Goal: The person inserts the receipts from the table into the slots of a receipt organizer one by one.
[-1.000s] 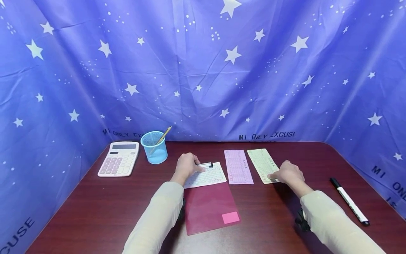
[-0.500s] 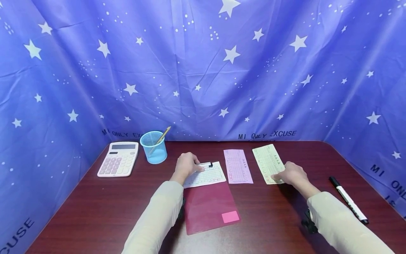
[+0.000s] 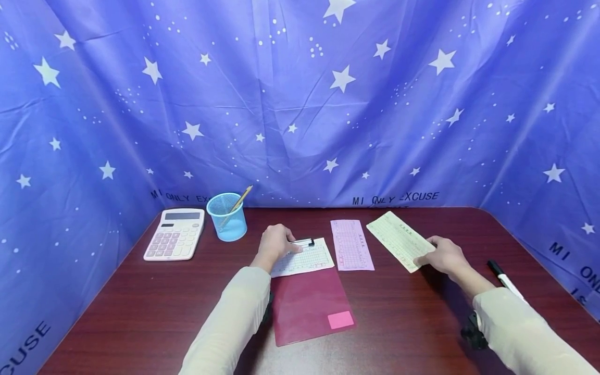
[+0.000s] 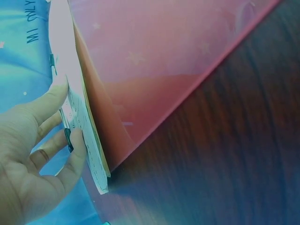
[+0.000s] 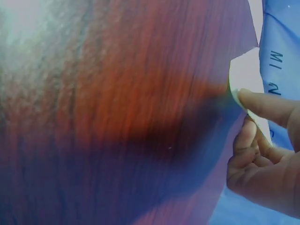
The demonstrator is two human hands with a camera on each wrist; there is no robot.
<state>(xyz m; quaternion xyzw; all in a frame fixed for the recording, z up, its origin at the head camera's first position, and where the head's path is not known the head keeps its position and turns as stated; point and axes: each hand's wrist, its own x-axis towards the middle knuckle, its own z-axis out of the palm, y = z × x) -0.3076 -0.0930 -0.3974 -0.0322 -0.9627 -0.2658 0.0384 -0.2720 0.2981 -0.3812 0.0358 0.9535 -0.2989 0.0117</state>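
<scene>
My left hand [image 3: 276,246] is at the top of a dark red clipboard [image 3: 311,302], its thumb and fingers curled at the metal clip [image 3: 303,243]. Under the clip lies a white printed form [image 3: 307,260], which the left wrist view shows nearly edge-on. Over on the right, my right hand [image 3: 442,255] pinches the near right corner of a pale yellow form [image 3: 398,239] between thumb and fingers. That yellow form slants away to the far left. Between the two hands a pink-purple form [image 3: 352,245] lies flat on the table.
A pink sticker [image 3: 340,320] marks the clipboard's near right corner. At the back left stand a calculator [image 3: 174,235] and a blue mesh pen cup [image 3: 227,219] with a pencil [image 3: 242,197]. A black-and-white marker [image 3: 506,281] lies partly behind my right sleeve. A starry curtain [image 3: 300,104] encloses the table [image 3: 187,307].
My right hand has moved right with the yellow form, which first swung more upright and now slants to the far left. My left hand and the clipboard have stayed put.
</scene>
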